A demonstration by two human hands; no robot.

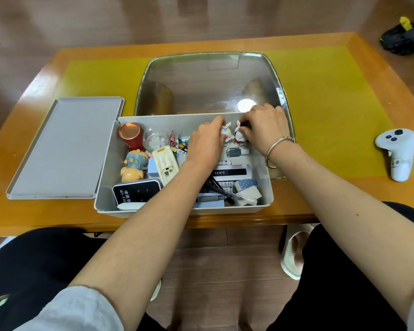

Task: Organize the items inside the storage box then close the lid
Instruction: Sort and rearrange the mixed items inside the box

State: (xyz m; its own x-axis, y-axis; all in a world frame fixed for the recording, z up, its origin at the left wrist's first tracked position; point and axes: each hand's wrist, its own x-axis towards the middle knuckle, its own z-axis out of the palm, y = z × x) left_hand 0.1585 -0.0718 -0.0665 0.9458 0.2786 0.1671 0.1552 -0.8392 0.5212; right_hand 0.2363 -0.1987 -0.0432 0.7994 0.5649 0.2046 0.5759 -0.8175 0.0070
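Observation:
A white storage box (105, 187) stands open at the table's near edge, full of small items. Its grey lid (65, 149) lies flat on the table to the left. At the box's far wall my left hand (207, 142) holds a small white rabbit figure (225, 130). Beside it my right hand (264, 126) grips a second rabbit figure (239, 137) with red trim. The two figures stand close together, almost touching. Inside the box are also a red can (129, 134), a pig figure (133, 164), a white charger (165, 164), a black WiFi device (136, 193) and pens (215, 197).
A wooden table (344, 91) with a yellow mat holds a glass panel (208, 82) behind the box. A white game controller (398, 152) lies at the right. A black bag (404, 39) sits on the floor at the far right. My knees are below the table edge.

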